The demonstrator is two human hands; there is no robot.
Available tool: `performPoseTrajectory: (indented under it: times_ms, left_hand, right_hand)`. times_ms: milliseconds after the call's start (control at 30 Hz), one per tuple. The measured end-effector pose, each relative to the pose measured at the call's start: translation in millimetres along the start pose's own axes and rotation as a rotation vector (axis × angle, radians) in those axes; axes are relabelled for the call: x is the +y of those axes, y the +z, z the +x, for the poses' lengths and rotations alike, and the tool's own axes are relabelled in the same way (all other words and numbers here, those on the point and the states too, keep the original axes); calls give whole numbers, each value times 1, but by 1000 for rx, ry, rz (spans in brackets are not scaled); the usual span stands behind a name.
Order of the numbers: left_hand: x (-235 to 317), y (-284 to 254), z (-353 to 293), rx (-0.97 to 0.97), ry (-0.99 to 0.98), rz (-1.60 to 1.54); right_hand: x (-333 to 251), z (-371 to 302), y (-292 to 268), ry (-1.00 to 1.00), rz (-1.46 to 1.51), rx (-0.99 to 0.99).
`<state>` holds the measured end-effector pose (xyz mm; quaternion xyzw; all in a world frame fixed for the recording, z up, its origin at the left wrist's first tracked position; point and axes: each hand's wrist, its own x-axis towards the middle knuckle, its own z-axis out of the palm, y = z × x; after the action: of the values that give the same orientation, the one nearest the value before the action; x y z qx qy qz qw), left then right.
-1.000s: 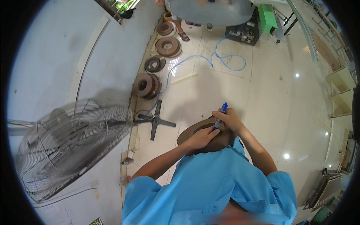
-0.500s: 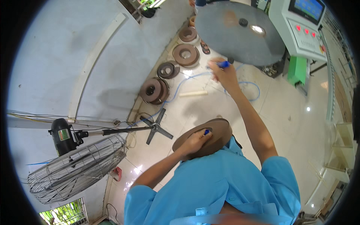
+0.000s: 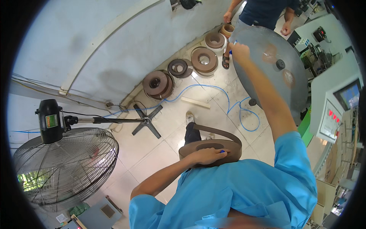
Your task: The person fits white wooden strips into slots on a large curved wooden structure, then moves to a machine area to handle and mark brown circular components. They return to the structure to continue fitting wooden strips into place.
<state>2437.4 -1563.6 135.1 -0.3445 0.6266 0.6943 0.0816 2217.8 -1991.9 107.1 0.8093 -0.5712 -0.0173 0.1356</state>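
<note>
Nearby left, fan: wire-caged fan [image 3: 66, 168], its pole reaching right to a cross-shaped base.
Far left-centre, floor coils: a row of brown rolls [image 3: 152, 90] along the wall.
Centre near, left hand: the left hand [image 3: 207, 155] lies across the coil, fingers bent, with a small blue piece [image 3: 222, 151] at the fingertips; whether they grip the far edge, I cannot tell.
Centre near, coil: the brown coil [image 3: 233, 148] sits close against the blue shirt; a loose strip [image 3: 219, 131] arches off its right side.
Handling: probably fairly heavy, the strip thin and springy, the layers apt to slip sideways; best held across face and outer rim together.
Far right of the coil, right hand: the right hand [image 3: 240, 53], fingers curled tight round a slim blue object [image 3: 230, 52], partly hidden.
Far right, table: round grey table [image 3: 259, 86], a co-worker [image 3: 261, 13] beyond.
</note>
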Motion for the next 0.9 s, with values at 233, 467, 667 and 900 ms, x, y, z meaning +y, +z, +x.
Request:
performPoseTrajectory:
  times_ms: [233, 467, 667, 900]
  left_hand:
    - [7, -81, 22, 62, 57, 222]
    - [19, -183, 18, 94, 103, 326]
    - [61, -270, -2, -18, -19, 244]
    - [193, -325, -40, 30, -29, 252]
  right_hand:
    - [-6, 85, 4, -10, 23, -28]
    - [-26, 26, -70, 167, 857, 107]
    - [4, -127, -102, 469, 1375, 328]
    - [-50, -193, -82, 505, 1983, 426]
